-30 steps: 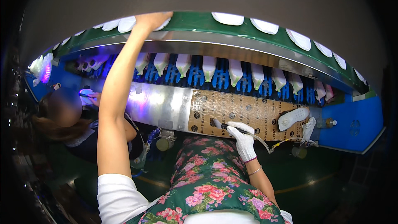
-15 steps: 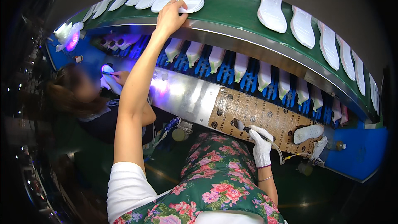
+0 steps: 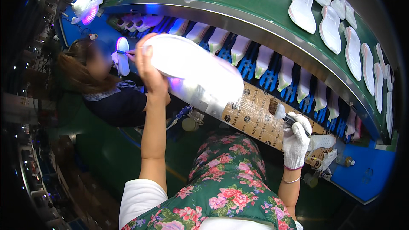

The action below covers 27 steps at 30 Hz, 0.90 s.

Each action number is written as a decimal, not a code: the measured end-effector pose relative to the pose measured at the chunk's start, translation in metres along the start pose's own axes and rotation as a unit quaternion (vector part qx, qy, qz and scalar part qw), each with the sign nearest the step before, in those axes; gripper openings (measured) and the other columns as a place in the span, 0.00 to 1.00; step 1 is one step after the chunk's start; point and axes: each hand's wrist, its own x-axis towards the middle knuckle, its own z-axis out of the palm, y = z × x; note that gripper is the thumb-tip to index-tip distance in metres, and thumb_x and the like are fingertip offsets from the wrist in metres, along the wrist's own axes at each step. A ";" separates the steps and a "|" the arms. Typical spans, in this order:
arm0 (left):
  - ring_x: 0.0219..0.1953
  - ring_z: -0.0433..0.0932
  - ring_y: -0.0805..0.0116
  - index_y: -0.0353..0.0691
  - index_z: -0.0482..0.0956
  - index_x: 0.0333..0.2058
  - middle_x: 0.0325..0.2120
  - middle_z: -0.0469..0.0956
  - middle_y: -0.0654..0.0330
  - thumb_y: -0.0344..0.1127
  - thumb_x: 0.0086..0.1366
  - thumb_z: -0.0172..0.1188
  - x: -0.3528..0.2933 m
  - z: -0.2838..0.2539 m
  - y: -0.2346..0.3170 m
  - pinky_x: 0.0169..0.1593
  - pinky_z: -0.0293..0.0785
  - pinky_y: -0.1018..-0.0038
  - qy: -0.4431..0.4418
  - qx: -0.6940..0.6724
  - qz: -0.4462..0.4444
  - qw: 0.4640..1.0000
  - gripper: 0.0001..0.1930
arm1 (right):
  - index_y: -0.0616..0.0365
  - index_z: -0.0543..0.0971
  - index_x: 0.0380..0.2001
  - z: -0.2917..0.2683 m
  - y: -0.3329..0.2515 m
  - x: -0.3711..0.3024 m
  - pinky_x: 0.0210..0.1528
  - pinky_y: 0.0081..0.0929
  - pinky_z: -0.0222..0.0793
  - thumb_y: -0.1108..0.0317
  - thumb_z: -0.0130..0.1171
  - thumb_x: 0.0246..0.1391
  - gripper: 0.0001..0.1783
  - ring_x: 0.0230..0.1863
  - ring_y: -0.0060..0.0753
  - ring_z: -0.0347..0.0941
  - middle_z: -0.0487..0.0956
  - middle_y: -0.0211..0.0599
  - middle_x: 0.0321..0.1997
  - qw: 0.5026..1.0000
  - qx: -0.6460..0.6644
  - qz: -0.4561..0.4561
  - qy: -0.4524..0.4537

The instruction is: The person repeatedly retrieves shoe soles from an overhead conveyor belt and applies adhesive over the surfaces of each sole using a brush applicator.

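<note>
My bare left hand (image 3: pixel 151 72) is closed on the edge of a white shoe sole (image 3: pixel 194 61), raised up close over the metal bench. The sole is blurred by motion and glaring, so its details do not show. In a white knitted glove, my right hand (image 3: pixel 295 142) grips the dark handle of a brush (image 3: pixel 279 111). The dark bristles are tipped up over the brown cardboard (image 3: pixel 251 111), apart from the sole. Partly behind the glove, a white shoe piece (image 3: pixel 321 141) lies at the cardboard's right end.
Above, a green shelf (image 3: pixel 251 6) carries several white soles. Beneath it hangs a row of pale shoe uppers (image 3: pixel 262 61) among blue holders. A co-worker (image 3: pixel 115 98) sits at left, holding a brush to another sole (image 3: pixel 122 61). A small bottle (image 3: pixel 346 161) stands at right.
My left hand has lifted a sole off the green shelf and drawn it down toward me. My right hand has moved right and up with the brush. The view has shifted.
</note>
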 end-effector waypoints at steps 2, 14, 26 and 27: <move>0.47 0.78 0.69 0.35 0.78 0.51 0.46 0.80 0.57 0.39 0.73 0.48 -0.035 0.010 -0.018 0.55 0.71 0.74 -0.070 -0.066 -0.152 0.984 0.17 | 0.66 0.84 0.39 0.015 -0.009 -0.003 0.46 0.30 0.77 0.76 0.69 0.48 0.13 0.42 0.40 0.81 0.84 0.49 0.45 0.996 -0.032 -0.010 -0.087; 0.64 0.70 0.44 0.35 0.59 0.70 0.62 0.70 0.42 0.77 0.68 0.31 -0.239 0.052 -0.070 0.69 0.63 0.51 -0.317 -0.370 -0.634 0.600 0.51 | 0.64 0.87 0.40 0.036 -0.010 -0.012 0.44 0.24 0.78 0.77 0.73 0.48 0.13 0.40 0.25 0.82 0.86 0.37 0.40 0.919 -0.346 -0.113 -0.151; 0.36 0.85 0.54 0.38 0.68 0.61 0.38 0.81 0.47 0.89 0.54 0.16 -0.240 0.123 -0.033 0.43 0.84 0.59 -0.298 -0.358 -0.606 0.645 0.61 | 0.56 0.87 0.42 0.027 -0.019 -0.001 0.42 0.29 0.78 0.77 0.71 0.47 0.16 0.38 0.36 0.83 0.86 0.39 0.39 0.790 -0.492 -0.348 -0.117; 0.37 0.85 0.54 0.38 0.68 0.61 0.38 0.81 0.47 0.88 0.55 0.17 -0.245 0.127 -0.035 0.42 0.84 0.59 -0.285 -0.356 -0.605 0.653 0.60 | 0.55 0.87 0.41 0.029 -0.019 0.003 0.43 0.31 0.78 0.77 0.69 0.46 0.16 0.38 0.40 0.83 0.86 0.39 0.40 0.780 -0.491 -0.371 -0.110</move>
